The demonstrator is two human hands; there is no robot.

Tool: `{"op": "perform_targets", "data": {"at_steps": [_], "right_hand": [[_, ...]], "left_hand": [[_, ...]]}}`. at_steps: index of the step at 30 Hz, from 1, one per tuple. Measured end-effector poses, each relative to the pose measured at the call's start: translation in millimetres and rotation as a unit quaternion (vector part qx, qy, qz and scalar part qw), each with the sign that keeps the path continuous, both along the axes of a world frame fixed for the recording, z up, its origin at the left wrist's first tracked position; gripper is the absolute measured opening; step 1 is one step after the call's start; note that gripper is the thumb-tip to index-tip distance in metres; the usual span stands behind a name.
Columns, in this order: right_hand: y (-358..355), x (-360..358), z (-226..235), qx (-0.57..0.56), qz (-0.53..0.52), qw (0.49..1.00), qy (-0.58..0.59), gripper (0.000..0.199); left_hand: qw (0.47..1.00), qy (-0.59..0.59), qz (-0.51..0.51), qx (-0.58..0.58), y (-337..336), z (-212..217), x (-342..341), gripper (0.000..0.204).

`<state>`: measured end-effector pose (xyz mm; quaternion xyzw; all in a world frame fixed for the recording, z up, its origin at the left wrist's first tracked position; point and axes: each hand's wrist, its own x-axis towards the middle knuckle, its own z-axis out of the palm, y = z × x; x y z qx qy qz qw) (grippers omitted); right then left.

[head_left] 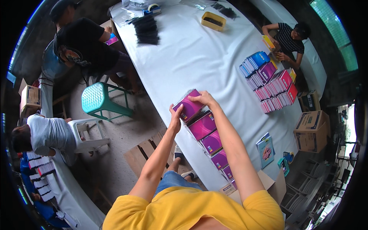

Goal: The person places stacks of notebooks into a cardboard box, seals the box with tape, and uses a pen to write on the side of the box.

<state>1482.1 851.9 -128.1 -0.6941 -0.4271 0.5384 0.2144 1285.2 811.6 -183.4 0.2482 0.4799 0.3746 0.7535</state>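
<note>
Both of my hands grip a stack of purple spiral notebooks [187, 108] at the far end of a row on the white-covered table. My left hand [176, 117] holds the stack's left side, thumb on the top cover. From the right, my right hand [206, 100] clasps the far corner, thumb also on top. Directly nearer to me, more purple notebook stacks [203, 126] run in a line under my right forearm toward my body. The undersides of the held stack and some fingertips are hidden, and I cannot tell whether it touches the table.
Blue, purple and pink notebook stacks [268, 82] stand at the right, beside a seated person. Black binding coils [145, 30], a tape dispenser [152, 9] and a yellow tub [213, 21] lie at the far end. A green stool [96, 97] and cardboard boxes [312, 130] flank the table.
</note>
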Motion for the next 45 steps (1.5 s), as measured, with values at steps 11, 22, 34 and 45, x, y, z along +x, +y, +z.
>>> {"op": "perform_targets", "data": {"at_steps": [11, 22, 34, 45], "right_hand": [[-189, -42, 193, 0.258, -0.358, 0.756, 0.484, 0.106], [-372, -19, 178, 0.431, -0.323, 0.510, 0.671, 0.099], [-596, -44, 196, 0.409, -0.627, 0.588, 0.307, 0.067], [-723, -108, 219, 0.404, -0.678, 0.464, 0.402, 0.059]], "left_hand": [[0.750, 0.161, 0.044, 0.640, -45, 214, 20, 0.136], [0.381, -0.003, -0.300, 0.875, -204, 311, 58, 0.099], [0.710, -0.211, -0.646, -0.186, -360, 215, 105, 0.087], [0.750, -0.148, -0.639, -0.083, -471, 261, 95, 0.088]]}}
